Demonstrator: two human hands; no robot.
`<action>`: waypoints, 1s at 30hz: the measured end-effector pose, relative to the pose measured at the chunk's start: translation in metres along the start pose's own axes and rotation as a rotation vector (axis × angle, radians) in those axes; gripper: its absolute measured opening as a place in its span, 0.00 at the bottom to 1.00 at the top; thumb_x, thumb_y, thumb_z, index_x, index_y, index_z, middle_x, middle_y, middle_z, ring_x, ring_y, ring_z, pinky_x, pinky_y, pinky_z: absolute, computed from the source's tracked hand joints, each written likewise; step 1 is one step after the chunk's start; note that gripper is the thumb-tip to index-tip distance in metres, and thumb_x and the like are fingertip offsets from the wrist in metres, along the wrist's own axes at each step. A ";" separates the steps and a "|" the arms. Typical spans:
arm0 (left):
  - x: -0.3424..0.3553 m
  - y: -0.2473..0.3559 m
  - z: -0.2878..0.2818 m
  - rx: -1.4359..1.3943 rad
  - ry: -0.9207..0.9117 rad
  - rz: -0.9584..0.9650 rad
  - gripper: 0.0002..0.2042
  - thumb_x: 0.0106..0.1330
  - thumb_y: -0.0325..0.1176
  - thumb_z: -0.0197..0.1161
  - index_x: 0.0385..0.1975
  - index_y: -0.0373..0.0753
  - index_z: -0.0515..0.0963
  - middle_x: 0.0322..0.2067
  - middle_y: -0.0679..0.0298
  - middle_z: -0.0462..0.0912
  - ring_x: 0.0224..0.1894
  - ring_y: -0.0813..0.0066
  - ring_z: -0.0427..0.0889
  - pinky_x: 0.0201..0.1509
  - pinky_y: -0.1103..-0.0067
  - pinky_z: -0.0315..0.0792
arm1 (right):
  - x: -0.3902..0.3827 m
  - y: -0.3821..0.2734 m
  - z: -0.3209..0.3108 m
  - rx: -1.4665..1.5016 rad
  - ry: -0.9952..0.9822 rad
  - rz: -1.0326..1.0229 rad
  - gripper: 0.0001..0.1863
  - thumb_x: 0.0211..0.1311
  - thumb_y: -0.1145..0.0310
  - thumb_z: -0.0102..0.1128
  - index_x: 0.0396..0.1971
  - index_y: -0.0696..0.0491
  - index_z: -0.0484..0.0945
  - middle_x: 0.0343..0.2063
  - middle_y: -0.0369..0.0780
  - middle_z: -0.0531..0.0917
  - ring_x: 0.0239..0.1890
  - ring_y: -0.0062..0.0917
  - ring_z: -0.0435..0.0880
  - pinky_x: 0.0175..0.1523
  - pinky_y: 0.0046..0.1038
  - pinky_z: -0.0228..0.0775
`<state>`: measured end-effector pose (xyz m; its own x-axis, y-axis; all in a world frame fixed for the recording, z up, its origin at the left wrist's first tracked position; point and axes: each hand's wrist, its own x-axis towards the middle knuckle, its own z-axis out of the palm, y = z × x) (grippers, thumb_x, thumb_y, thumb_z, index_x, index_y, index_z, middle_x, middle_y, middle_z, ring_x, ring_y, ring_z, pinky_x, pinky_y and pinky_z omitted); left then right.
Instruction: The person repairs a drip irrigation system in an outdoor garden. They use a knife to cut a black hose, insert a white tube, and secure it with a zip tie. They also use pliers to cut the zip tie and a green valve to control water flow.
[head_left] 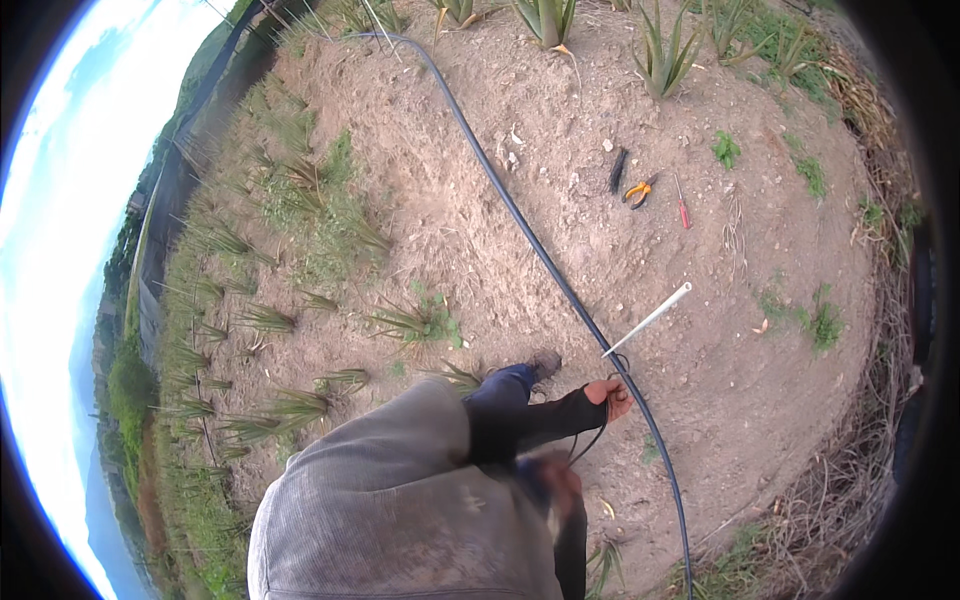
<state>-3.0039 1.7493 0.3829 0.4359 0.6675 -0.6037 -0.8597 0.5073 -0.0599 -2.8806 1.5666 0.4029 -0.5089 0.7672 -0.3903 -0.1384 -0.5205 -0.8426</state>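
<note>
My left hand (pixel 609 396), at the end of a black sleeve, is closed beside the long black hose (pixel 530 232) on the soil. A thin black cord or tube (pixel 601 432) passes through its fingers and loops down toward my other hand. My right hand (pixel 563 482) is lower, close to my body, and smeared by motion; its fingers cannot be made out. A pale, slender rod or pipe (pixel 650 318) slants up from the hose just above my left hand, its lower tip at the hose. A small dark loop shows beside that tip.
On the soil farther off lie orange-handled pliers (pixel 638 192), a red-handled screwdriver (pixel 683 208) and a narrow black object (pixel 618 171). Spiky plants (pixel 664 62) grow along the top and others (pixel 268 318) at left. My shoe (pixel 545 364) stands near the hose. Dry brush (pixel 830 500) borders the right.
</note>
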 end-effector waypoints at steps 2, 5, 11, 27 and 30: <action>0.004 0.007 0.020 -0.083 0.025 0.037 0.14 0.73 0.36 0.44 0.26 0.37 0.69 0.20 0.61 0.75 0.31 0.59 0.82 0.34 0.69 0.81 | -0.030 -0.004 0.004 -0.382 0.100 0.103 0.16 0.62 0.59 0.57 0.42 0.55 0.77 0.35 0.39 0.83 0.34 0.27 0.81 0.42 0.29 0.72; 0.009 0.042 0.006 -0.114 -0.014 0.078 0.16 0.74 0.37 0.41 0.27 0.35 0.70 0.21 0.60 0.77 0.31 0.60 0.83 0.35 0.70 0.82 | -0.082 0.050 -0.039 -0.693 0.384 0.008 0.10 0.59 0.62 0.57 0.35 0.52 0.79 0.25 0.38 0.82 0.29 0.25 0.81 0.35 0.28 0.72; 0.001 0.065 0.013 0.094 0.336 0.150 0.11 0.68 0.37 0.50 0.34 0.35 0.69 0.28 0.55 0.76 0.38 0.59 0.80 0.40 0.71 0.78 | -0.208 0.093 -0.106 -0.813 0.607 0.208 0.10 0.61 0.65 0.54 0.39 0.52 0.78 0.20 0.38 0.79 0.20 0.21 0.76 0.28 0.25 0.69; -0.159 -0.086 0.115 1.862 -0.994 0.319 0.25 0.62 0.31 0.58 0.61 0.38 0.67 0.61 0.55 0.65 0.63 0.61 0.65 0.62 0.70 0.63 | -0.151 -0.130 -0.011 0.035 0.439 -0.358 0.23 0.67 0.65 0.50 0.59 0.52 0.60 0.34 0.37 0.77 0.34 0.19 0.74 0.38 0.22 0.67; -0.187 -0.128 0.127 2.046 -1.159 0.234 0.18 0.61 0.30 0.57 0.51 0.35 0.76 0.56 0.49 0.70 0.59 0.56 0.70 0.61 0.70 0.65 | -0.103 -0.073 0.004 0.640 0.398 -0.529 0.15 0.67 0.70 0.45 0.52 0.53 0.70 0.44 0.39 0.78 0.44 0.24 0.77 0.45 0.26 0.71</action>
<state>-2.9419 1.6292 0.6049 0.9450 0.3158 0.0849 0.0506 -0.3978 0.9161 -2.8212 1.5243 0.5064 0.0679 0.9749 -0.2119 -0.7739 -0.0826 -0.6279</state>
